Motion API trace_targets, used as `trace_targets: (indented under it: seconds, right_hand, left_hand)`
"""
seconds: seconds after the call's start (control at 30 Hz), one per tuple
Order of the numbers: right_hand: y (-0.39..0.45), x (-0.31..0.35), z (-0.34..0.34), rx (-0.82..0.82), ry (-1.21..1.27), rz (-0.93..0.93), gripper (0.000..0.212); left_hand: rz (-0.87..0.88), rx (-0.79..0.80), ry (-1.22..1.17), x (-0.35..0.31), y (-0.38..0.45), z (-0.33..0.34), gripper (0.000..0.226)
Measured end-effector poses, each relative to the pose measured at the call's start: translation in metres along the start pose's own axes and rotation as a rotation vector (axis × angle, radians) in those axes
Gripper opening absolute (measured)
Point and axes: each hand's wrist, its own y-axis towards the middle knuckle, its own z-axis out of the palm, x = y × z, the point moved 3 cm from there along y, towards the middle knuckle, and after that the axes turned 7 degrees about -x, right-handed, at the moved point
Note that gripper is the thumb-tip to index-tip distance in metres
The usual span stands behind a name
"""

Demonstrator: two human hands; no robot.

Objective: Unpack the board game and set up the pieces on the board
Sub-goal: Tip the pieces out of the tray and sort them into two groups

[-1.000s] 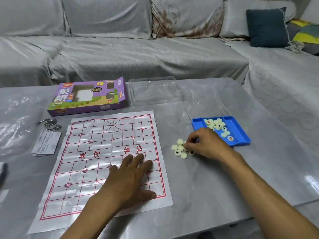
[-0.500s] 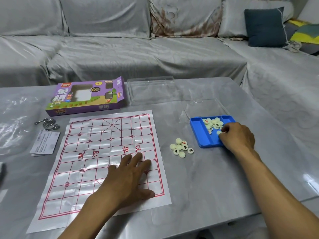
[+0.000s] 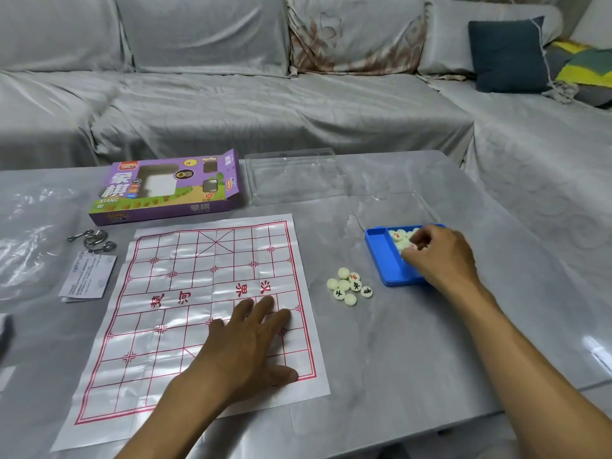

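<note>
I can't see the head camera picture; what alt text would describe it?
A person's right hand reaches into a blue plastic tray of cream round game pieces while the left hand presses flat on a red-lined paper game board. Seven more pieces lie between board and tray on a grey table.

Likely home living room, covered sofa (image 3: 231, 94), cushions (image 3: 506, 54)

A white paper board (image 3: 205, 306) with a red grid and red characters lies flat on the near left. Just right of it, a small cluster of round cream pieces (image 3: 349, 286) sits on the table, some marked in red or black. Farther right, a blue tray (image 3: 381, 256) holds more cream pieces (image 3: 399, 238). A purple game box (image 3: 165, 188) lies open at the far left.
</note>
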Motion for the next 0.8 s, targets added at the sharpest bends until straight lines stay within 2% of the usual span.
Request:
trace_targets:
  seconds: [0.1, 0.2, 0.37, 0.43, 0.5, 0.57, 0.67, 0.73, 0.8]
  right_hand:
    - [-0.022, 0.036, 0.010, 0.153, 0.195, -0.142, 0.008]
    - [-0.040, 0.053, 0.033, 0.276, 0.153, -0.288, 0.008]
    - [-0.045, 0.058, 0.054, 0.317, 0.074, -0.406, 0.020]
    - [-0.038, 0.055, 0.048, 0.261, 0.155, -0.326, 0.022]
    - [-0.022, 0.041, 0.037, 0.106, 0.199, -0.187, 0.018]
    - [-0.007, 0.016, 0.028, -0.038, 0.070, -0.086, 0.019]
    - [0.002, -0.017, 0.026, 0.005, -0.179, -0.017, 0.032]
    - [0.001, -0.027, 0.027, 0.047, -0.215, -0.005, 0.033]
    - [0.001, -0.030, 0.026, 0.033, -0.192, 0.003, 0.026]
  left_hand:
    - [-0.003, 0.004, 0.003, 0.000, 0.000, 0.000, 0.082]
    - [-0.005, 0.000, 0.005, 0.000, 0.000, 0.000, 0.082]
    - [-0.009, 0.004, 0.016, 0.001, 0.001, 0.002, 0.083]
    - [-0.009, 0.008, 0.016, 0.001, 0.001, 0.002, 0.084]
    - [-0.009, 0.014, 0.015, 0.001, 0.001, 0.002, 0.085]
    - [-0.009, 0.015, 0.012, 0.001, 0.001, 0.002, 0.084]
    - [-0.007, 0.010, 0.008, 0.001, 0.001, 0.001, 0.084]
    - [-0.005, 0.005, 0.011, 0.000, 0.001, 0.001, 0.083]
    - [-0.004, 0.007, 0.010, 0.001, 0.000, 0.001, 0.083]
